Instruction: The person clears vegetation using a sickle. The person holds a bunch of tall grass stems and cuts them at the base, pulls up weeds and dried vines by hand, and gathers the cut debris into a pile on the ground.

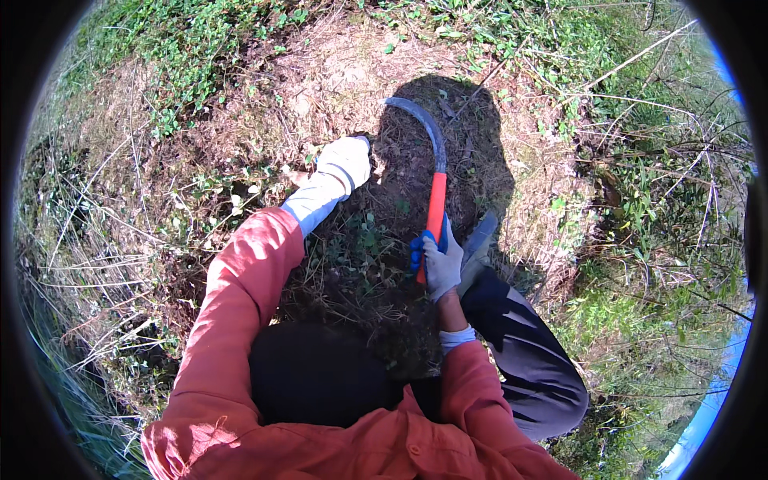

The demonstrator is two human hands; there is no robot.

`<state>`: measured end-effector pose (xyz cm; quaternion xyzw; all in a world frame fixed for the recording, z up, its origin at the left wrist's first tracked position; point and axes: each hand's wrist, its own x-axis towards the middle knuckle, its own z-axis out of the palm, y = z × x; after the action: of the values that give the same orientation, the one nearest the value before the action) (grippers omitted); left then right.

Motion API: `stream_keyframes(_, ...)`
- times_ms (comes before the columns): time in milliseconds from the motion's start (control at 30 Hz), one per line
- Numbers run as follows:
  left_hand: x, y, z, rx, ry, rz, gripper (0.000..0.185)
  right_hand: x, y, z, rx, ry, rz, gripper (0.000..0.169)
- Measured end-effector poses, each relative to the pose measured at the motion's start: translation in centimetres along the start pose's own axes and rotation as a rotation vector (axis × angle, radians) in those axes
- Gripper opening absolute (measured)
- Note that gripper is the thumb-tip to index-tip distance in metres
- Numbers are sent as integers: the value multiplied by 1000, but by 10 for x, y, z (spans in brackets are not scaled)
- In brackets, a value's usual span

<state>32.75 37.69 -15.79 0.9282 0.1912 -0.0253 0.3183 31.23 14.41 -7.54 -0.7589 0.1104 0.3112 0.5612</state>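
A sickle (437, 144) with a curved grey metal blade and an orange-red handle points away from me, its tip bending to the left. Around the lower part of that handle my right hand (442, 267) is closed, in a white glove with blue on the fingers. My left hand (343, 161), also in a white glove, reaches forward to the dry ground left of the blade. Its fingers are hidden beneath the back of the hand, so whether they hold anything does not show. The blade touches neither hand.
Cut stems and small green leaves (360, 240) lie between my arms. My bent knee (540, 372) and shoe (480, 237) are at the right. Leafy creepers (198, 54) grow at the upper left; thin dry branches (654, 99) stick out at the right.
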Motion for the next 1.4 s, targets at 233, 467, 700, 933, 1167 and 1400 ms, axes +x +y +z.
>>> stream_keyframes(233,-10,-2,-24,42,-63,27,24,-84,99,-8,-116,79,-60,62)
stream_keyframes(467,-143,-37,-54,173,-235,33,22,-98,52,-6,-51,52,1,63)
stream_keyframes(700,-181,-45,-63,268,-109,-94,42,-41,13,10,-32,-54,-102,62)
stream_keyframes(933,-82,28,-114,20,280,120,101,-27,31,13,-315,-124,-159,62)
stream_keyframes(1167,-22,-8,-38,193,-18,-485,97,-31,20,24,26,-101,-59,64)
stream_keyframes(1400,-57,-50,-25,15,52,-175,22,29,-6,48,-313,-268,-50,55)
